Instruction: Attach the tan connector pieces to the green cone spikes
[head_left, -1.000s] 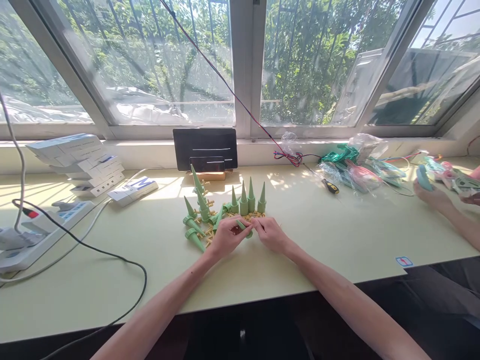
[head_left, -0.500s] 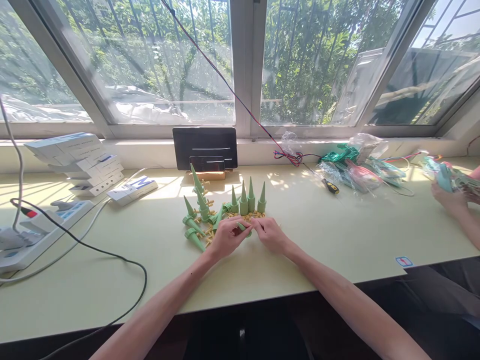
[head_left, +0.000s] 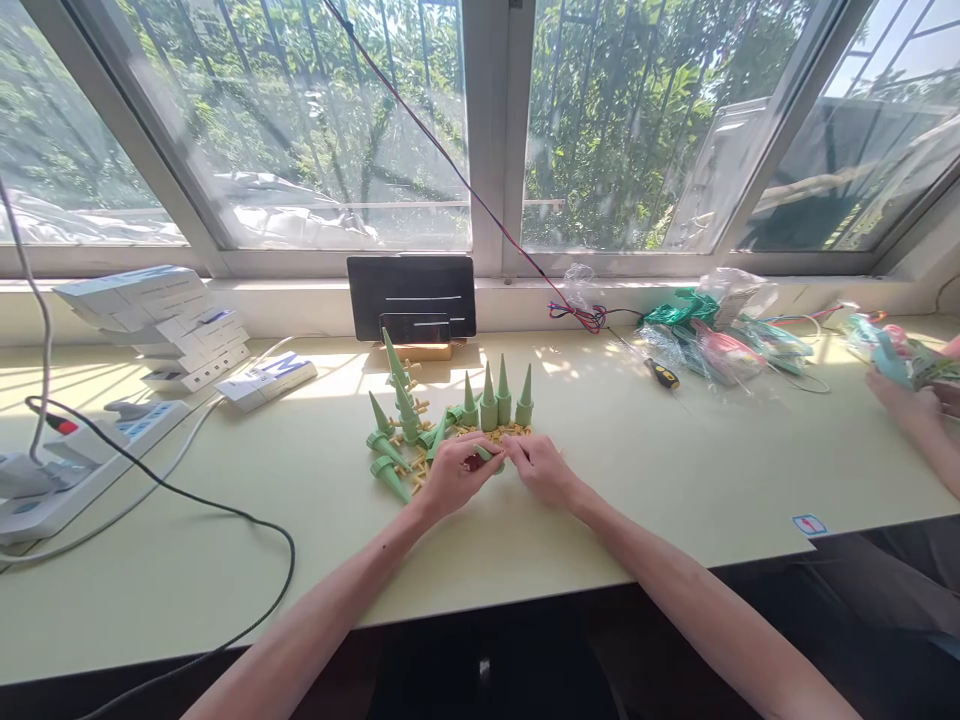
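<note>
My left hand (head_left: 455,474) is closed around a green cone-shaped spike (head_left: 484,453), and part of it shows between thumb and fingers. Close against it, the fingers of my right hand (head_left: 547,474) are pinched together at the end of the spike; what they grip is too small to make out. Just behind my hands several green spikes (head_left: 504,392) stand upright on their caps. More green spikes (head_left: 388,476) lie or lean to the left. Small yellow T-shaped pieces (head_left: 514,431) are scattered among them.
A tablet (head_left: 411,290) and a phone (head_left: 415,328) lean by the window. Left are stacked white boxes (head_left: 161,320), a power strip (head_left: 97,480) and a black cable (head_left: 225,513). Right are a screwdriver (head_left: 662,374), plastic bags (head_left: 720,345) and another person's hand (head_left: 904,405) holding packaging.
My hands stay in nearly the same place, still together at the spike. At the far right, the other person's hands and packaging have shifted slightly.
</note>
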